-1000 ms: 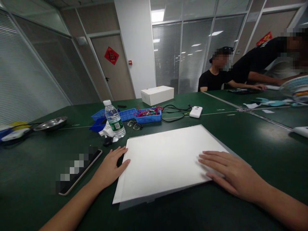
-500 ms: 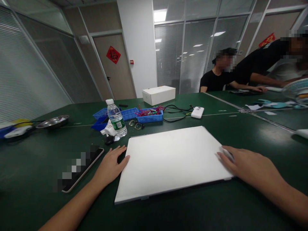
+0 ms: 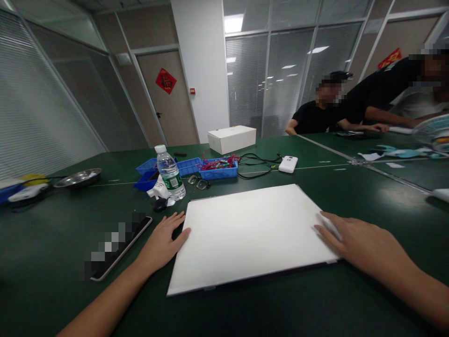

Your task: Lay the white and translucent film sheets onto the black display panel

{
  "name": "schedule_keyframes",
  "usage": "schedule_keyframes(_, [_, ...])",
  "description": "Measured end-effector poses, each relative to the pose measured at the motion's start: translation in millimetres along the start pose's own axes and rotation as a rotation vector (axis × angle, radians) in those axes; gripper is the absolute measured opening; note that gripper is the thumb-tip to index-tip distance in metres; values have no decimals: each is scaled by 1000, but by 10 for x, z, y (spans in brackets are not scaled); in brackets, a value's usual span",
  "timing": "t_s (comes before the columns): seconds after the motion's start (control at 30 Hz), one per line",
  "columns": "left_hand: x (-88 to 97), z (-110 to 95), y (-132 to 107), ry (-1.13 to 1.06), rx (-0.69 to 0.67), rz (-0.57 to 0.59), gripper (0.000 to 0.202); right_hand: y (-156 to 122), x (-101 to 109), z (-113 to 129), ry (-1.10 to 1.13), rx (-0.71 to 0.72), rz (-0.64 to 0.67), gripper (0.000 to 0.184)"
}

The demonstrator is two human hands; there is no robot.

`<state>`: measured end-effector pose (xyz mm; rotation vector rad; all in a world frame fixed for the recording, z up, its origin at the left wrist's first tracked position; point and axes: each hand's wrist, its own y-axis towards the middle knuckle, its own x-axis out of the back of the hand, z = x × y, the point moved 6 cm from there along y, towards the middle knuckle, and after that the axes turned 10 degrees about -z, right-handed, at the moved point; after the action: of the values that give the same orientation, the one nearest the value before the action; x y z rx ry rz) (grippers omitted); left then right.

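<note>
A flat white rectangular panel [image 3: 252,234] lies on the green table, with a thin dark layer under its edges and small tabs along the near edge. At its left edge rests my left hand [image 3: 163,241], open, its thumb on the white surface and its fingers stretched beside the edge. My right hand [image 3: 365,243] is at the panel's right edge, thumb over the surface. A pale grey-white piece [image 3: 330,226] shows between its thumb and forefinger; I cannot tell whether it is part of the panel. The other right fingers are hidden.
Left of my left hand lies a phone [image 3: 121,248]. Beyond the panel stand a water bottle [image 3: 170,173], glasses [image 3: 201,183], a blue tray [image 3: 219,172] of red wires, a white device [image 3: 288,164] and a white box [image 3: 231,139]. Other people [image 3: 315,114] sit and lean at the far right.
My right thumb and forefinger have shifted slightly left over the panel's edge. The left hand and panel are nearly unchanged. A person at the far right has moved their head and arm.
</note>
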<state>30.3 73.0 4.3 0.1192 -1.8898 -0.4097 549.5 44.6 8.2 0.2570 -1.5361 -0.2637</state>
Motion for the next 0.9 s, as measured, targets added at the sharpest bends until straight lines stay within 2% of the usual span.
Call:
schedule_keyframes(0.07, [3,2,-5,-11,-9,-1,74,6,19,43,54,113,-67,76])
schedule_keyframes(0.13, [9,5,-12,-17,-19,-12,72,-35,57,176,141,350,-118,72])
schedule_keyframes(0.23, [8,-2,-25,-27,-31,-9,72,-176,92,386,254,679,-65,84])
schedule_keyframes(0.37, [16,-52,-47,-35,-50,13,76,-262,128,511,236,794,-19,97])
schedule_keyframes(0.5, [20,-87,-71,-27,-76,38,77,-239,128,513,192,815,-102,89])
schedule_keyframes(0.57, [10,-79,-76,-11,-79,42,77,-175,69,426,180,719,-154,83])
schedule_keyframes(0.67, [-10,-55,-69,44,-70,31,78,-25,-57,132,113,320,-231,87])
schedule_keyframes(0.73, [-22,-52,-61,90,-66,21,79,20,-142,-39,96,84,-189,97])
schedule_keyframes(0.83, [-41,-63,-57,130,-70,25,81,37,-187,-111,214,-53,-57,99])
schedule_keyframes(0.9, [-53,-66,-57,135,-70,35,82,55,-147,-150,348,-142,-18,95])
